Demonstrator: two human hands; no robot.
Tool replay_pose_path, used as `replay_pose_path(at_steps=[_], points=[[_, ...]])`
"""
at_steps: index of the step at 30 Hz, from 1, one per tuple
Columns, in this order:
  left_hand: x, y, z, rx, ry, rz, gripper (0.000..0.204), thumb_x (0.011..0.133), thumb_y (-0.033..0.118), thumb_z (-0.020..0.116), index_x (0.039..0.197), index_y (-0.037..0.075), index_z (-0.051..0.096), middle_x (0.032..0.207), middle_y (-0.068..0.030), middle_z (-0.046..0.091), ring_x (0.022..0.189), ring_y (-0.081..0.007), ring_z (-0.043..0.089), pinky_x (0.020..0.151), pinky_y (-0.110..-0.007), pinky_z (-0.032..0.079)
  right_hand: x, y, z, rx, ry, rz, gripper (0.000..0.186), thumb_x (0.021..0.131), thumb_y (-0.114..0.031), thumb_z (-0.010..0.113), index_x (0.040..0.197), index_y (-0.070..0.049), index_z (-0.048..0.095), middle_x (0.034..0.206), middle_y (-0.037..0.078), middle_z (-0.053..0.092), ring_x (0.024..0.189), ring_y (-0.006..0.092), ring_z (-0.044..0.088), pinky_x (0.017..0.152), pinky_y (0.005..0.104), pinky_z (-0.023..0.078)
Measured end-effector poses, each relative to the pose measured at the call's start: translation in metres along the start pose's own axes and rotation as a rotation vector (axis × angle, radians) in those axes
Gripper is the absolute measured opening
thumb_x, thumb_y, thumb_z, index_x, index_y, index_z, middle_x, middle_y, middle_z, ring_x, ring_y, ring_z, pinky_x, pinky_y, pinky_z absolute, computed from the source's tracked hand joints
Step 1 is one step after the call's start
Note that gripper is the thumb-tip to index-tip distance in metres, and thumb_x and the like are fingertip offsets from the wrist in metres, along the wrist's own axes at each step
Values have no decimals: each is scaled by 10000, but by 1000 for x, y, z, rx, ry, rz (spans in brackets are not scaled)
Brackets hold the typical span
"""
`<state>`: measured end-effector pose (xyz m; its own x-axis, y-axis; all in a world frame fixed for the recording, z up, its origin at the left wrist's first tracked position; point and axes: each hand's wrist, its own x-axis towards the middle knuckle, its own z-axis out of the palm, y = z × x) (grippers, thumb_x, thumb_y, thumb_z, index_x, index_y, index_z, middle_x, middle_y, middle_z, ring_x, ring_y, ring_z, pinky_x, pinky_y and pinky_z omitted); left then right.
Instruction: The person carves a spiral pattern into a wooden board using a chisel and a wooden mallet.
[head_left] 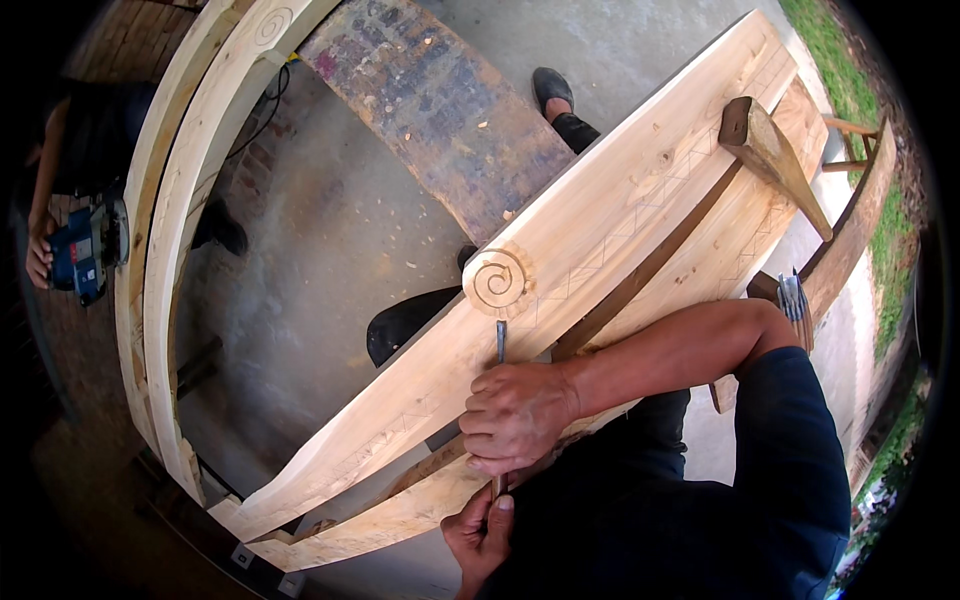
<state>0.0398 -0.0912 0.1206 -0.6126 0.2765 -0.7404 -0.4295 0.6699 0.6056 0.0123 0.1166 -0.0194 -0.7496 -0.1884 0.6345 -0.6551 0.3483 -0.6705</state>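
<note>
A gouge-like chisel (pixel 501 340) with a slim metal blade points away from me over a long pale wooden board (pixel 610 210). Its tip rests near a carved spiral rosette (pixel 497 283), just on the near side. My right hand (pixel 520 412) is wrapped round the chisel's shaft, with the forearm crossing the boards from the right. Below it, my left hand (pixel 480 535) grips the handle end between thumb and fingers. Pencilled zigzag lines run along the board. A wooden mallet (pixel 775 155) lies across the boards at upper right.
A second curved board (pixel 690 265) lies on my side. Several metal tools (pixel 795 300) stand bundled by my right elbow. Beyond is a stained plank (pixel 440 100) with wood chips. Curved beams (pixel 190 190) rise at left, where another person's hand holds a blue power tool (pixel 85 250). A shoe (pixel 553 90) shows behind the board.
</note>
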Motion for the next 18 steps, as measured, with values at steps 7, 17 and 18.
replay_pose_path(at_steps=[7, 17, 18], points=[[3, 5, 1, 11, -2, 3, 308, 1045, 174, 637, 1245, -24, 763, 553, 57, 481, 511, -28, 376, 518, -241, 267, -2, 1, -1, -28, 12, -8, 361, 900, -290, 718, 623, -130, 552, 626, 22, 537, 541, 207, 578, 535, 360, 466], [1, 11, 2, 14, -3, -34, 309, 1043, 162, 608, 1243, -12, 767, 558, 51, 475, 519, -32, 368, 528, -246, 257, 0, 0, -1, -19, 7, 11, 365, 905, -292, 716, 621, -125, 560, 619, 29, 553, 546, 214, 592, 537, 372, 475], [0, 12, 2, 6, -2, -51, 311, 1042, 164, 609, 1244, -13, 766, 558, 50, 474, 520, -32, 368, 528, -247, 259, 0, -1, -2, -17, 7, 8, 365, 906, -292, 715, 621, -126, 560, 620, 29, 553, 545, 214, 591, 537, 372, 475]])
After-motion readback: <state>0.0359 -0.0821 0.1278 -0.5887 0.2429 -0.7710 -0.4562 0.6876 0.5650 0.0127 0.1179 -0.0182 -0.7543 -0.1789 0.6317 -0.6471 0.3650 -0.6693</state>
